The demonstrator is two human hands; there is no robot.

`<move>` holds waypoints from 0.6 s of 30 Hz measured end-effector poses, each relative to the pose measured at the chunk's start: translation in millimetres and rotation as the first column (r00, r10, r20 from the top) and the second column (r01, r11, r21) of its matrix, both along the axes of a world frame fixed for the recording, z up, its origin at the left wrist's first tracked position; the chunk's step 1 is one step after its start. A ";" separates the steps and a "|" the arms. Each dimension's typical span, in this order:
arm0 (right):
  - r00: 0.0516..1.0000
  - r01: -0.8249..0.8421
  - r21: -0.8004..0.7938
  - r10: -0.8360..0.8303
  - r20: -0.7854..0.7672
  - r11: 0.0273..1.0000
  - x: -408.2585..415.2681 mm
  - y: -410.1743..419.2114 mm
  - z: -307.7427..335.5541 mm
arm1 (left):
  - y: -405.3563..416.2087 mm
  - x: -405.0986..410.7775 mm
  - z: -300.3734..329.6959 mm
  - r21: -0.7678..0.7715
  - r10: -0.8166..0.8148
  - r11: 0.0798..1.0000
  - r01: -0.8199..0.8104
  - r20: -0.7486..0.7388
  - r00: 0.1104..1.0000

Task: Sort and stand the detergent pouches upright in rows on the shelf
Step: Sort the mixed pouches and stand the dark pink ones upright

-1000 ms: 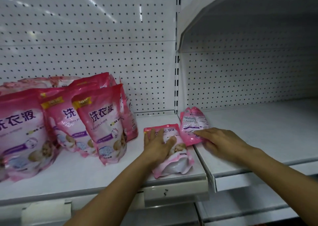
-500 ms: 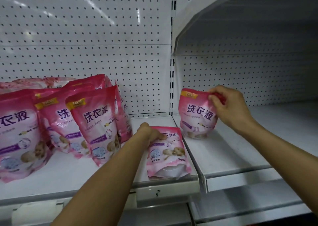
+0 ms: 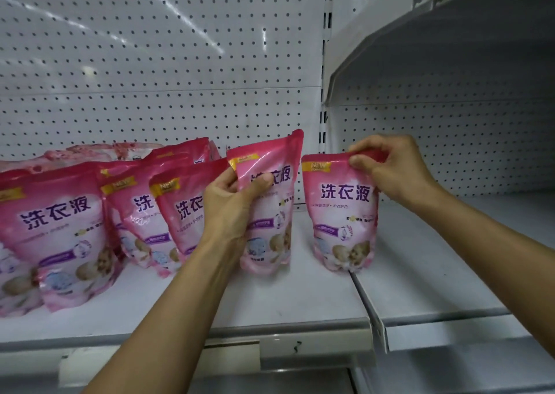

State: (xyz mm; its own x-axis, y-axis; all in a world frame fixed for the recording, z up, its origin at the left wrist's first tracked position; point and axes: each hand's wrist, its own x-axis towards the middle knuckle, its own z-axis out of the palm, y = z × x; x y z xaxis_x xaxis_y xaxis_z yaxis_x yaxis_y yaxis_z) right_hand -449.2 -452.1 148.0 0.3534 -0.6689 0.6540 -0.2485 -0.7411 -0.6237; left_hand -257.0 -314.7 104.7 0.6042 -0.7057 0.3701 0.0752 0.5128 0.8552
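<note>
Two pink detergent pouches stand upright at the middle of the white shelf point(image 3: 300, 297). My left hand point(image 3: 232, 207) grips the left pouch point(image 3: 270, 222) by its left edge, thumb across its front. My right hand point(image 3: 390, 173) pinches the top right corner of the right pouch point(image 3: 339, 216), which stands at the seam between two shelf boards. Several more pink pouches point(image 3: 57, 228) stand in rows to the left; the nearest one point(image 3: 180, 213) touches my left hand.
White pegboard point(image 3: 168, 63) backs the shelf. A second shelf board point(image 3: 450, 258) extends to the right, under an upper shelf point(image 3: 390, 33) that overhangs it. A metal upright point(image 3: 326, 93) divides the two bays.
The left pouch, lying flat under my left hand before, now stands upright in its grip. My right hand raised the right pouch from lying to standing and still holds its top.
</note>
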 end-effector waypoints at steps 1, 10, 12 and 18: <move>1.000 -0.024 0.010 0.024 0.005 1.000 4.2 1.9 -0.4 | 3.8 3.1 -3.0 0.000 0.014 1.000 -0.014 0.014 1.000; 0.931 -0.220 0.387 0.074 0.357 0.895 10.2 10.7 -68.4 | 11.1 16.4 -54.5 0.233 0.055 0.968 -0.095 0.172 0.983; 0.923 -0.280 0.485 0.094 0.373 0.829 12.5 21.0 -103.8 | 11.5 13.4 -65.7 0.278 0.101 0.946 -0.167 0.237 0.966; 0.921 -0.302 0.489 0.117 0.372 0.818 24.3 38.0 -136.7 | 7.6 -0.2 -80.6 0.311 0.175 0.909 -0.277 0.317 0.932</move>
